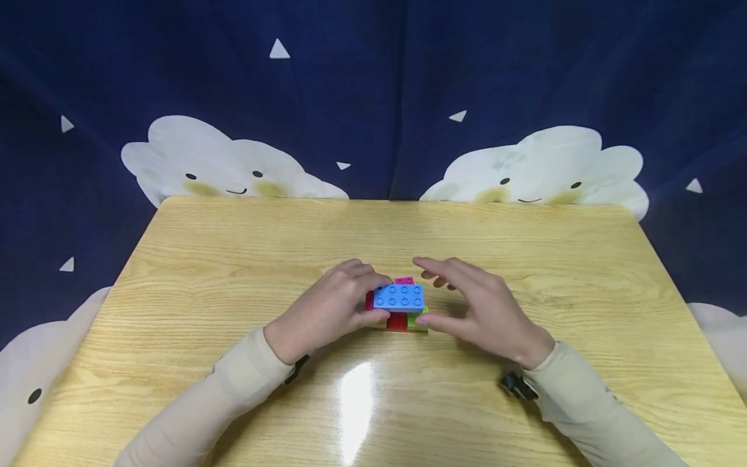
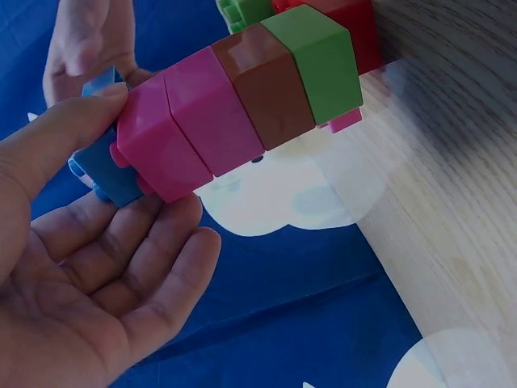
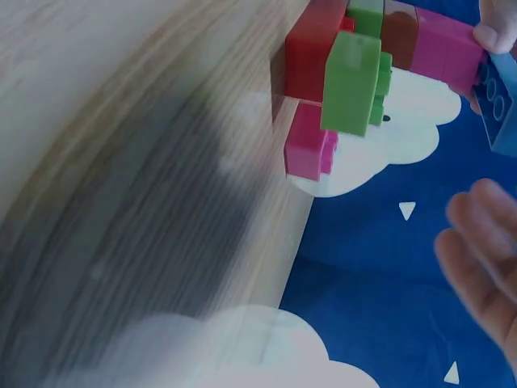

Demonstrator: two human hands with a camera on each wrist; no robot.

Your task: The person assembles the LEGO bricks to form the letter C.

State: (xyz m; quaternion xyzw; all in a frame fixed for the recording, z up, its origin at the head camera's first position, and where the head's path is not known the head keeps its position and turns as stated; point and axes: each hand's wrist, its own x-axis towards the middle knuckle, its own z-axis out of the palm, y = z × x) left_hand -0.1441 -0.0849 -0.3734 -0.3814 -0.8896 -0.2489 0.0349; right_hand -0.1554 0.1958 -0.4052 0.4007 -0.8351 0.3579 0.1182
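Note:
A blue eight-stud toy brick [image 1: 399,297] tops a tower of toy bricks. My left hand [image 1: 327,301] pinches it at its left end, thumb on the near side and fingers on the far side. Below it, the left wrist view has two pink bricks [image 2: 212,117], a brown brick [image 2: 266,81] and a green brick [image 2: 317,65] in line. Pink studs show beside the blue brick, so it looks not fully seated. My right hand [image 1: 490,311] is held right of the tower, fingers spread and holding nothing; in the head view its thumb tip overlaps a lower green brick [image 3: 350,81].
At the tower's foot are a red brick [image 3: 313,56] and another pink brick [image 3: 305,144]. All stand on a wooden table [image 1: 233,246]. Behind its far edge hangs a dark blue cloth [image 1: 373,97] printed with clouds and triangles.

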